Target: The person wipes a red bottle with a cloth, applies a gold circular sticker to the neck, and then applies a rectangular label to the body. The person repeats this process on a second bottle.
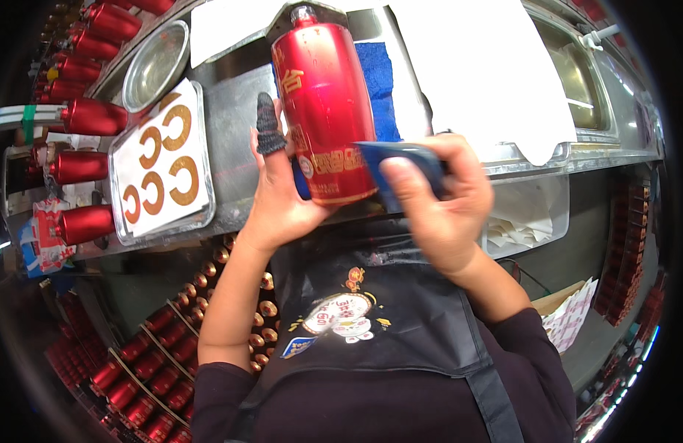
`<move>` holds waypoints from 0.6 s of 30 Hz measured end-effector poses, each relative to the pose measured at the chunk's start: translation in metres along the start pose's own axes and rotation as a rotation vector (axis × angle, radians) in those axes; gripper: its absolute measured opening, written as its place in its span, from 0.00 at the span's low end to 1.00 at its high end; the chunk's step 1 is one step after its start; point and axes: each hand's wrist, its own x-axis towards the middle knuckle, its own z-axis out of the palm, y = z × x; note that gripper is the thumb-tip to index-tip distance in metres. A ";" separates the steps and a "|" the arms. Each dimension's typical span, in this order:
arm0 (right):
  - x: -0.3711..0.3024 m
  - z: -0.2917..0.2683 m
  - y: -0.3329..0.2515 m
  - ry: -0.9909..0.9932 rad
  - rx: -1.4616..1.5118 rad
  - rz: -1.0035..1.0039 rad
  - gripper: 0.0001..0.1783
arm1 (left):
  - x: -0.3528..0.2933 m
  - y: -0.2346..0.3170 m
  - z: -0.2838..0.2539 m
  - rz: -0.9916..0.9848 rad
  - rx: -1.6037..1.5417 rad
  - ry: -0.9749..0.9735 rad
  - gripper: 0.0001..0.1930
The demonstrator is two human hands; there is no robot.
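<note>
A large glossy red bottle (327, 96) with gold lettering and a bare metallic-looking neck leans away from me at the counter's front. My left hand (282, 203) supports it from the left and below; some of those fingers are hidden behind the bottle. A dark knitted finger sleeve (268, 125) covers one left digit. Between thumb and fingers, my right hand (448, 210) grips a flat dark-blue scraper (378, 159). Its edge lies at the lower right of the bottle, beside a gold-lettered band; whether it presses on the surface I cannot tell. Blue cloth (382, 81) shows behind the bottle.
On the left, a clear tray (211, 192) holds white paper with several gold C-shaped decals, near a metal bowl (157, 66). Red bottles (87, 168) line the left side. White sheets (474, 66) cover the right counter before a sink (578, 81). A plastic bin (559, 214) hangs below.
</note>
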 end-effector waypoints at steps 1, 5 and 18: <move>-0.002 0.004 0.002 -0.111 -0.109 -0.086 0.09 | -0.001 0.000 0.000 -0.005 0.100 -0.005 0.70; 0.003 0.002 0.010 0.089 -0.067 0.344 0.08 | -0.002 -0.001 0.001 -0.007 0.010 0.043 0.66; -0.009 0.033 0.008 0.058 -0.392 -0.407 0.12 | -0.009 0.021 0.004 0.399 0.398 0.304 0.53</move>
